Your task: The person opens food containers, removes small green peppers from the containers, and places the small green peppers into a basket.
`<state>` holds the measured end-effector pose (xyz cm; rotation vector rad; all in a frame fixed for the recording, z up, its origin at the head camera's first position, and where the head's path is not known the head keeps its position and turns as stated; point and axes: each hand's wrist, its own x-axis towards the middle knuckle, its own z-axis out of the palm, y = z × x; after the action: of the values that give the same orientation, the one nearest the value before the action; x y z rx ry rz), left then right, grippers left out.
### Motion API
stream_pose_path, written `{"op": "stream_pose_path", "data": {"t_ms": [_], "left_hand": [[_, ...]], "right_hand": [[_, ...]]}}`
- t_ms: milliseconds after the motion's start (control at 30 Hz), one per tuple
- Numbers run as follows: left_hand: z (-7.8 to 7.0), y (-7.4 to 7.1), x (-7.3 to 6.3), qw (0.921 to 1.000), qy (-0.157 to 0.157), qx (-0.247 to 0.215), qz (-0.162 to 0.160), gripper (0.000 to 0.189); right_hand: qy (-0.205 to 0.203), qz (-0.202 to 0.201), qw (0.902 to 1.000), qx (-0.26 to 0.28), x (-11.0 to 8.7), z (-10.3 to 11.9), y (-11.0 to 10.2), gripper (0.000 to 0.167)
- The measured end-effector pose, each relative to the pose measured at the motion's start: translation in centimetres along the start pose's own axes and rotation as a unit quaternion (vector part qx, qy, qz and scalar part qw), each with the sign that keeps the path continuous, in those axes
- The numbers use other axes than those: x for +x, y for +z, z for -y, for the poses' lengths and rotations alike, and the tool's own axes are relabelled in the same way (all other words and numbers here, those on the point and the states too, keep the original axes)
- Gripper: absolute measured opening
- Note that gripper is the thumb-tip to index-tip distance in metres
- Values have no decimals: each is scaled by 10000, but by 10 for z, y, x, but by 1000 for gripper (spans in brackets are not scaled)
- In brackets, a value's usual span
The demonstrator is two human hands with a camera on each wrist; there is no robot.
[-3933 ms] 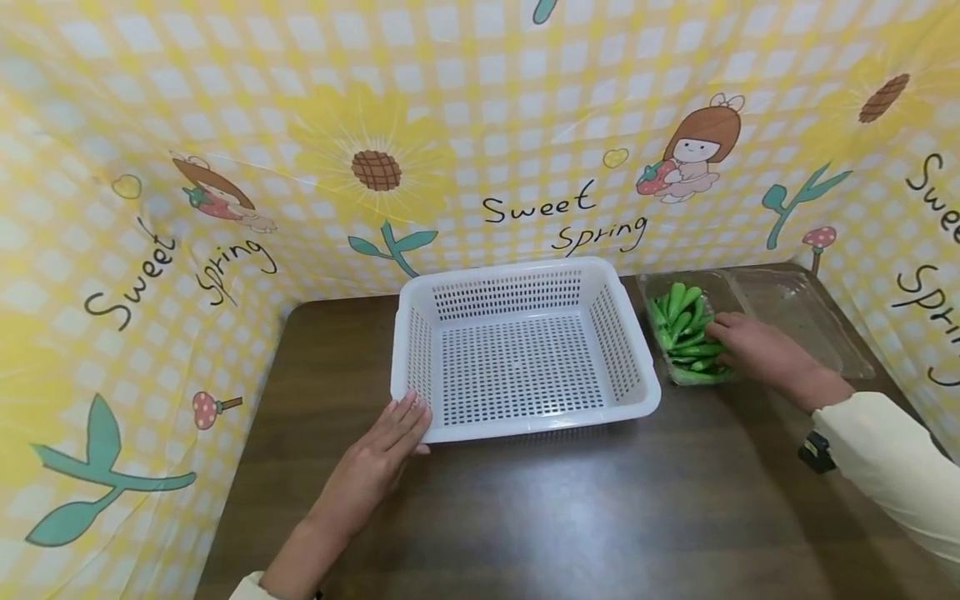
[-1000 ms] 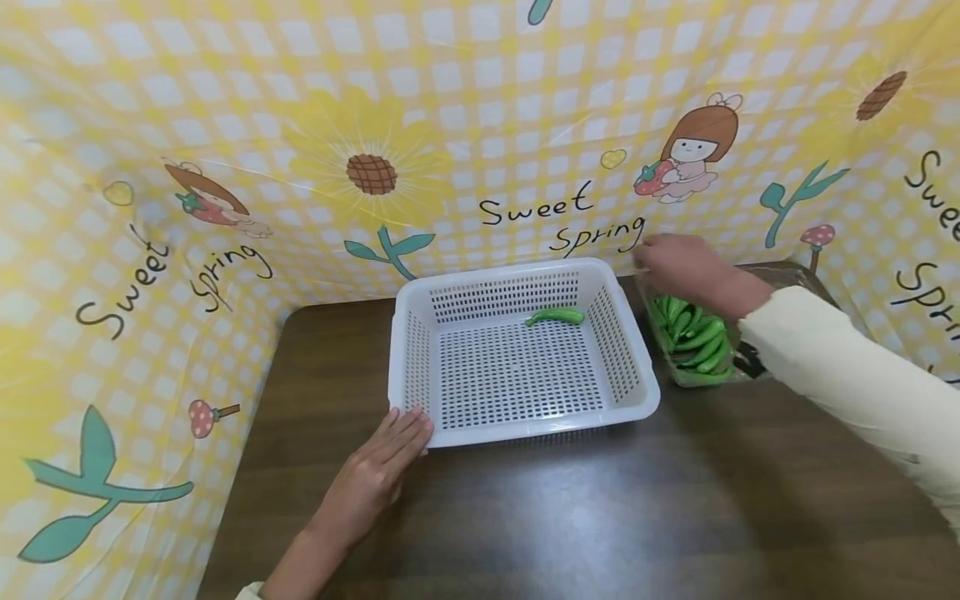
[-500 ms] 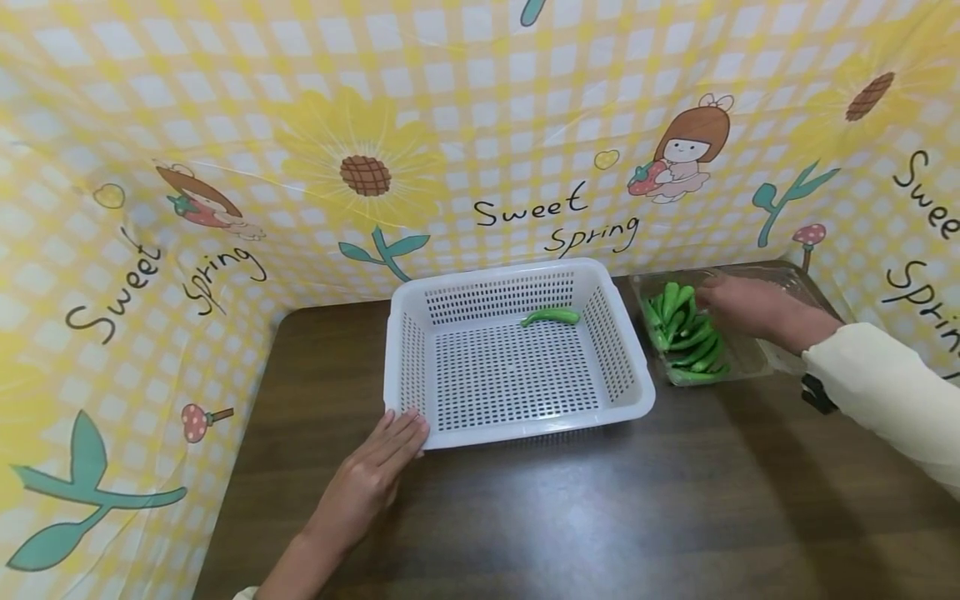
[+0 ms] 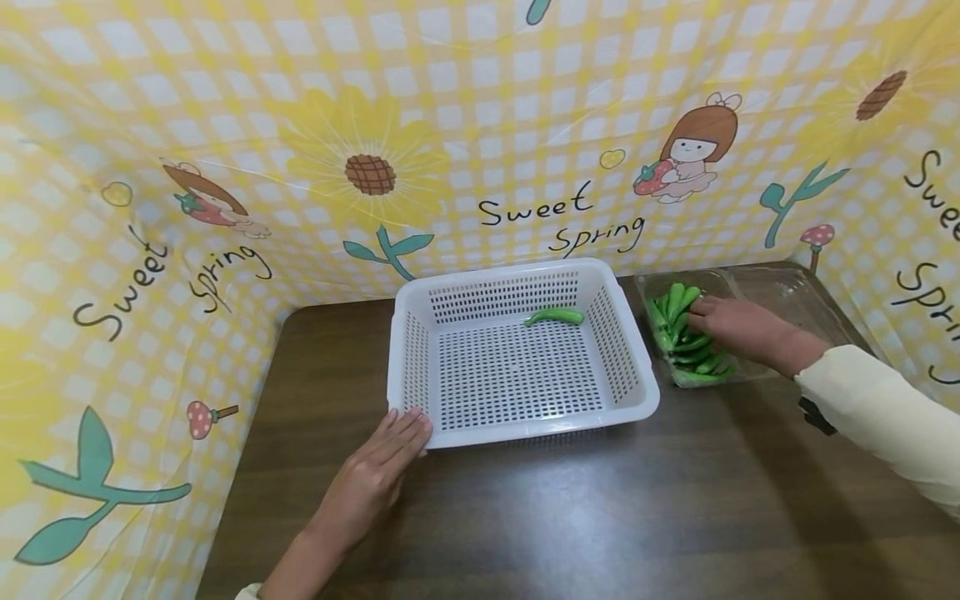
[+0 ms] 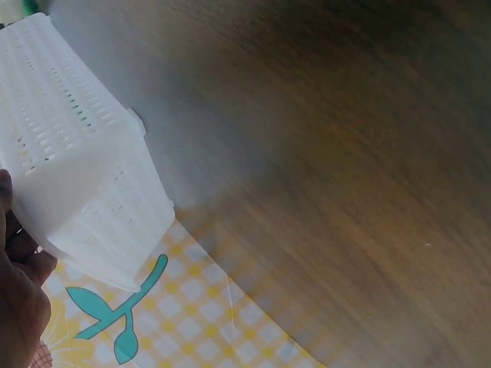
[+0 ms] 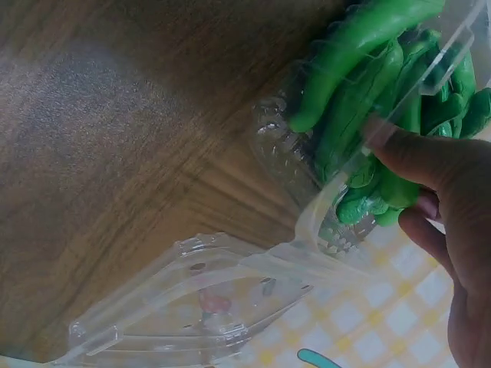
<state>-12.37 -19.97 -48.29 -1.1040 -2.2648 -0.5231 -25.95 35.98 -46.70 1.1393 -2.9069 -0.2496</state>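
Note:
A white perforated plastic basket (image 4: pixel 525 429) stands on the table with one curved green pepper (image 4: pixel 557 316) lying inside near its back right. My left hand (image 4: pixel 371 475) holds the basket's front left corner, fingers over the rim and thumb outside; the left wrist view shows the hand (image 5: pixel 23 299) at the basket's edge. To the right, a clear plastic box (image 4: pixel 701 379) is filled with several green peppers (image 4: pixel 678 321). My right hand (image 4: pixel 742 329) reaches into it. In the right wrist view the thumb and a finger are either side of a pepper (image 6: pixel 397 188).
The box's clear hinged lid (image 4: pixel 795 304) lies folded open to the right, partly behind the right forearm. A yellow checked cloth (image 4: pixel 487 125) rises behind and beside the brown table (image 4: pixel 570 517).
A green pepper now lies in the basket, which held none 3.9 s ago. The right hand has swung back from near the basket and lowered into the box. The left hand stays put.

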Motion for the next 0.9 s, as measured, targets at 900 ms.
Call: {"op": "stream_pose_path", "data": {"t_ms": [900], "left_hand": [[0, 0, 1, 10000, 47, 84, -17, 41]], "right_hand": [[287, -553, 9937, 933, -2, -16, -76, 30]]}}
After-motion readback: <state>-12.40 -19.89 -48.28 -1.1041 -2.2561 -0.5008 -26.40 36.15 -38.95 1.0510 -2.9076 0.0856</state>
